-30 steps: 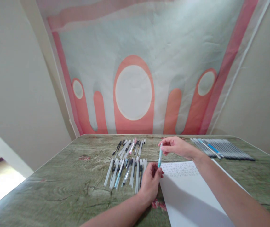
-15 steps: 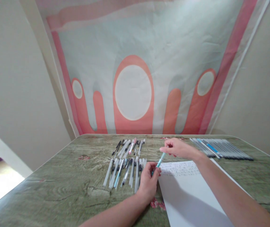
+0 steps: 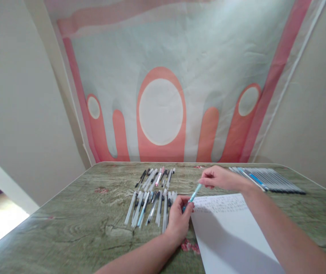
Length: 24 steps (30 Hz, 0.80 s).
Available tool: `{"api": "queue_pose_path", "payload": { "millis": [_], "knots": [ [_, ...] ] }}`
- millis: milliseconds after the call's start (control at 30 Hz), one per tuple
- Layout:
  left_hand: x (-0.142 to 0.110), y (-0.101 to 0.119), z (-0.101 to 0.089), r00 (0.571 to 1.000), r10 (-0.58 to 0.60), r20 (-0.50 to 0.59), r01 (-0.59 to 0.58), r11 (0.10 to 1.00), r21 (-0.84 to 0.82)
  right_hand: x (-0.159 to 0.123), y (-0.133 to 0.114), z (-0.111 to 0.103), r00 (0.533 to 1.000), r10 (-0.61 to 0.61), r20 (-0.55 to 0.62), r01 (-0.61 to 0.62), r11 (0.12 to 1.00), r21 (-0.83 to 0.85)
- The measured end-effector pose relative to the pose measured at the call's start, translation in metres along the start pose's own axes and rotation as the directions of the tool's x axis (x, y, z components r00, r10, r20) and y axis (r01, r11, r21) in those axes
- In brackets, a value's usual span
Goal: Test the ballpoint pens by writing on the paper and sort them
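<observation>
A light-blue pen [image 3: 194, 193] slants up to the right between my two hands, above the table beside the paper. My left hand [image 3: 179, 217] is closed around its lower end. The fingertips of my right hand [image 3: 212, 178] are pinched at its upper end; exactly how they meet the pen is too small to make out. Under and right of the pen lies a white sheet of paper [image 3: 231, 236] with rows of handwriting along its top. Just left of my left hand is a row of capped pens [image 3: 144, 209], mostly clear-barrelled.
Behind that row lies another group of pens [image 3: 153, 179], one of them pink and white. At the back right, several clear pens [image 3: 277, 179] lie side by side, with a blue one [image 3: 256, 180] among them. The wood-patterned table [image 3: 74, 224] meets a printed backdrop [image 3: 161, 152].
My right hand has shifted slightly to the right, and the pen's upper end now leans lower and further right. My left hand stays nearly in place around the lower end.
</observation>
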<state>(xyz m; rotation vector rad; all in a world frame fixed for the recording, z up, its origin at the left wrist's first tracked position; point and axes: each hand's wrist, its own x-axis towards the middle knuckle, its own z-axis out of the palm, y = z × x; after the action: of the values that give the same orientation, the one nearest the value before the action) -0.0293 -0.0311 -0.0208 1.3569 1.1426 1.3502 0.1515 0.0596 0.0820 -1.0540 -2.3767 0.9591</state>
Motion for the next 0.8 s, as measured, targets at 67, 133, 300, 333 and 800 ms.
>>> {"api": "queue_pose_path", "payload": {
  "millis": [67,133,300,333,800],
  "knots": [
    [0.000,0.000,0.000,1.000,-0.005,-0.003,0.005,1.000,-0.003,0.002,0.003,0.002,0.999,0.051,-0.018,-0.051,0.999,-0.019],
    [0.001,-0.001,0.000,1.000,-0.014,-0.010,0.014,1.000,-0.002,0.002,0.004,0.002,0.998,0.054,-0.042,-0.053,0.999,0.012],
    [0.001,-0.004,-0.001,1.000,0.000,-0.008,0.000,1.000,0.027,0.000,0.005,-0.001,0.999,-0.054,-0.001,0.054,0.994,0.091],
    [0.001,-0.005,-0.001,1.000,0.004,-0.008,-0.004,0.999,0.035,0.001,0.006,0.000,0.999,-0.042,0.016,0.040,0.996,0.083],
    [0.000,-0.004,-0.001,1.000,-0.005,-0.019,0.006,0.999,0.046,-0.001,0.008,-0.006,0.998,0.006,0.068,-0.011,0.997,0.079]
  ]
}}
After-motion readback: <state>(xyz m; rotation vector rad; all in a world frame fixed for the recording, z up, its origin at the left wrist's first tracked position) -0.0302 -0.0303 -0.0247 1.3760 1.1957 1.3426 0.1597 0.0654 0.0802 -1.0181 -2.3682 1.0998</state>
